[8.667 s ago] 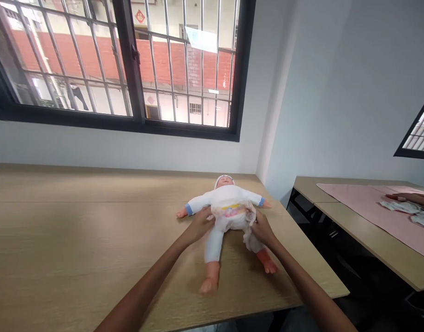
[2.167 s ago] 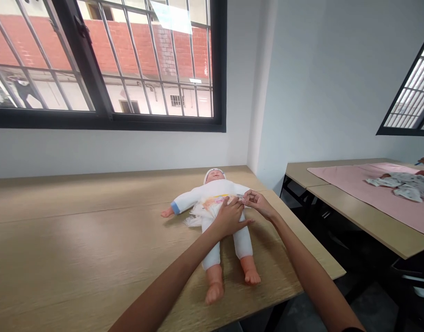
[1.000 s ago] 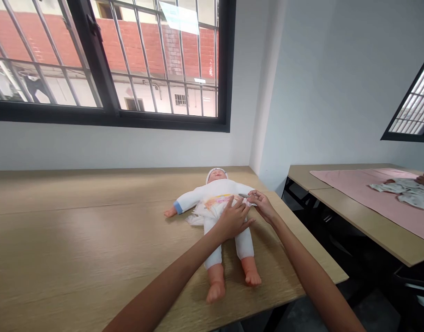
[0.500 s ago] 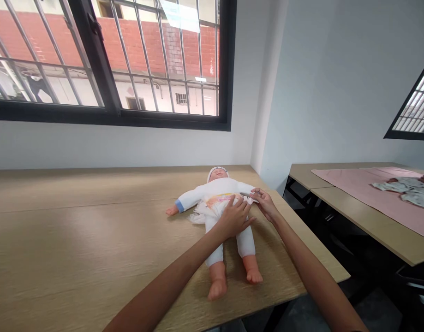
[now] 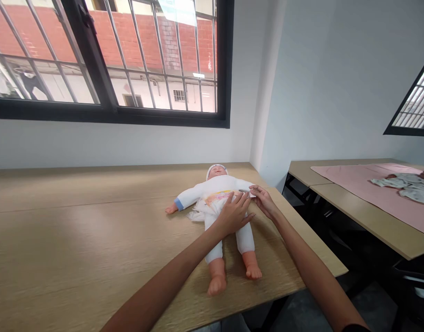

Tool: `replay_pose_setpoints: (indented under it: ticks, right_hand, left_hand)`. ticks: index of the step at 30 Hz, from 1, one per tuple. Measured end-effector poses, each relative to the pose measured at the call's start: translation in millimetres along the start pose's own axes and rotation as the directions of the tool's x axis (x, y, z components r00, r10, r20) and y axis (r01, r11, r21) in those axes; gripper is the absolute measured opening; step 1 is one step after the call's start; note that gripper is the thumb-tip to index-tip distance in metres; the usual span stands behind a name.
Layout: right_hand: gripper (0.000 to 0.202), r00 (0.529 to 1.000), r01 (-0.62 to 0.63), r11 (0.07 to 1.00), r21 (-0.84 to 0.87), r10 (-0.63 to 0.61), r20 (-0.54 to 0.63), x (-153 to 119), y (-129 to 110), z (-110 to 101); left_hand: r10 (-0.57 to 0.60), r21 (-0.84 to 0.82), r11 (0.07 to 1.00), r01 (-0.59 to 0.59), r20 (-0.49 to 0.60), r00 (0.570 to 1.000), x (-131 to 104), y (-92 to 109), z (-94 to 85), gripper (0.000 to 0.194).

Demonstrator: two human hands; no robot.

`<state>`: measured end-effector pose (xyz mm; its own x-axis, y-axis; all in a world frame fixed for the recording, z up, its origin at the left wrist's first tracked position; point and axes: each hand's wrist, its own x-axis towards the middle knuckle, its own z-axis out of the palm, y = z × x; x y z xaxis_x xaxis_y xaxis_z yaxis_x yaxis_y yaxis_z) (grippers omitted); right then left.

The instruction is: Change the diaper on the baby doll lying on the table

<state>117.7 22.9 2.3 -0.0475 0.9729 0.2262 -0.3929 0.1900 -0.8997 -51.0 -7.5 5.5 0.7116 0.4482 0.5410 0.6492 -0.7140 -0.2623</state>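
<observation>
While doll (image 5: 218, 198) lies supine, left hand (image 5: 234, 215) flat on diaper (image 5: 215, 201); right hand (image 5: 263, 199) pinches diaper tab.

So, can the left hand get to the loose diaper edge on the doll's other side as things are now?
Probably yes. The left hand lies flat on the diaper front, and the loose edge lies close beside it on the doll, with nothing between.

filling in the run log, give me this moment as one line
left hand: flat on doll's diaper | right hand: pinching diaper tab | doll: on its back on table
</observation>
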Motion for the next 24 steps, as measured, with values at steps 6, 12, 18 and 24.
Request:
replay_pose_setpoints:
  ticks: [6, 12, 18, 24]
  right_hand:
    - [0.026, 0.999, 0.007, 1.0, 0.03, -0.006, -0.035, 3.6, 0.4, -3.2]
    - [0.027, 0.997, 0.033, 0.994, 0.103, -0.025, -0.069, 9.4, 5.0, -7.1]
    - [0.03, 0.993, 0.019, 0.993, 0.114, -0.005, -0.116, 6.2, 3.9, -5.5]
    - [0.034, 0.991, -0.013, 0.994, 0.11, 0.028, -0.13, 3.8, 0.9, -2.0]
  left_hand:
    - [-0.009, 0.009, 1.0, 0.009, -0.01, 1.0, 2.4, 0.5, -1.8, 0.051]
    - [-0.012, 0.046, 0.999, 0.013, -0.028, 1.0, 2.4, -0.4, 1.0, 0.047]
    - [-0.029, 0.016, 0.999, 0.03, -0.013, 0.999, 3.8, 0.8, -2.1, 0.041]
    - [-0.042, -0.012, 0.999, 0.042, 0.006, 0.999, 4.0, 1.2, -3.7, 0.045]
